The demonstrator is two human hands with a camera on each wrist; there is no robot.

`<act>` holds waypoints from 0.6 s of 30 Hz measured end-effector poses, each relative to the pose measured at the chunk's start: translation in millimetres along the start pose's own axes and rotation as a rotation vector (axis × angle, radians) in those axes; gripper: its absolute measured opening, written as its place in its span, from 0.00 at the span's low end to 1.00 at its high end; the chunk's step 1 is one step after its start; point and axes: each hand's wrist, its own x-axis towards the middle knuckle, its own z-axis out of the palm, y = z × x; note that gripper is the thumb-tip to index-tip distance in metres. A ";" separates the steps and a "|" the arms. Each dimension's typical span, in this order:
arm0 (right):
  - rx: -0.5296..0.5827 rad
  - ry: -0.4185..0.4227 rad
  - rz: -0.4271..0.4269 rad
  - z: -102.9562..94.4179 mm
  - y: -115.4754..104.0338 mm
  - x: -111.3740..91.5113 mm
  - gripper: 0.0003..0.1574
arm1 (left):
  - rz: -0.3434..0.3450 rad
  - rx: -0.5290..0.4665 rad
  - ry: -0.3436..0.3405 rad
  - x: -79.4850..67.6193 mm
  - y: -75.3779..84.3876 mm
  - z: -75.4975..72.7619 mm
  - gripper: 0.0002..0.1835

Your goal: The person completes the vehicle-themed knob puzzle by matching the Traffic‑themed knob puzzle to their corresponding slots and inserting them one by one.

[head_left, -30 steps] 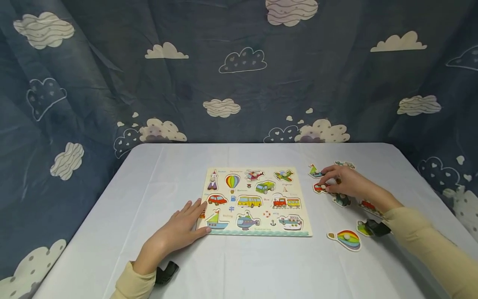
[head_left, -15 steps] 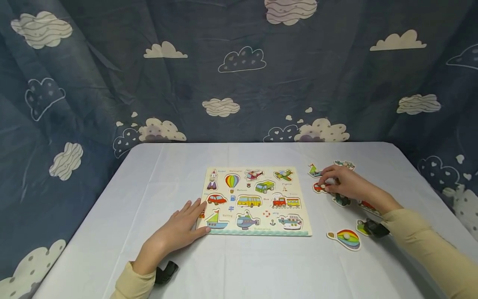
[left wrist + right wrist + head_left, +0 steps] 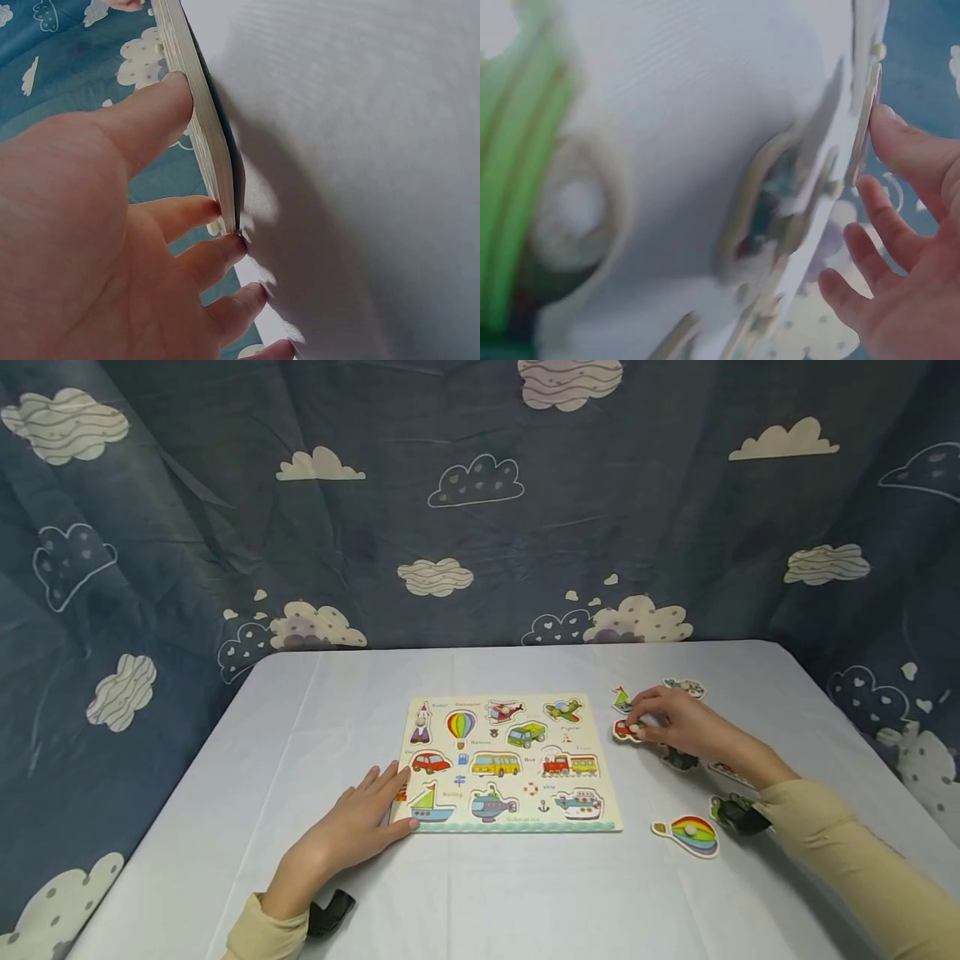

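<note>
A cream puzzle board (image 3: 480,826) with printed vehicles lies mid-table. My left hand (image 3: 348,831) rests at its left edge, fingers spread, thumb by the near corner. In the left wrist view the thumb and fingertips touch the board's side (image 3: 202,120). Right of the board, my right hand (image 3: 686,727) pinches a small red car puzzle piece (image 3: 622,732) between thumb and finger. From the right wrist, that piece (image 3: 865,127) shows edge-on at the thumb; the other fingers are loosely extended.
Loose knobbed pieces lie around the right hand: a sailboat (image 3: 622,700), a ship-like piece (image 3: 684,686), a dark green piece (image 3: 681,760) and a rainbow balloon (image 3: 690,835). A green piece (image 3: 717,808) is partly hidden by the black wrist camera (image 3: 742,818).
The right hand has shifted slightly left with the red car piece, away from the other loose pieces. The left hand stays at the board. The head view has turned a little.
</note>
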 end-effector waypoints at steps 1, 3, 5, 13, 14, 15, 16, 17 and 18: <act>0.005 0.001 -0.007 -0.2 -2.8 1.2 0.11 | -0.003 -0.001 0.000 -0.2 0.0 0.1 0.42; 0.009 0.005 -0.019 -0.6 -9.4 4.3 0.11 | -0.007 0.002 0.000 -0.3 0.0 0.3 0.42; 0.018 0.006 -0.026 -0.9 -17.2 7.8 0.11 | -0.008 0.006 0.001 -0.4 -0.1 0.5 0.42; 0.058 -0.003 -0.031 2.5 -46.6 23.8 0.11 | -0.003 0.004 0.005 -0.2 0.1 -0.2 0.41; 0.060 -0.004 -0.034 3.3 -49.6 25.3 0.11 | -0.003 0.005 0.004 -0.2 0.2 -0.2 0.41; 0.058 -0.006 -0.037 4.0 -52.6 26.5 0.11 | -0.004 0.004 0.003 -0.2 0.5 -0.2 0.41; 0.057 -0.006 -0.039 4.8 -55.2 27.7 0.11 | -0.004 0.005 0.002 -0.1 0.6 -0.1 0.41; 0.059 -0.006 -0.040 5.6 -57.5 28.7 0.11 | -0.004 0.006 0.002 0.0 0.7 0.0 0.41; 0.064 -0.007 -0.041 6.5 -59.3 29.9 0.11 | -0.003 0.008 0.002 0.3 0.6 0.2 0.42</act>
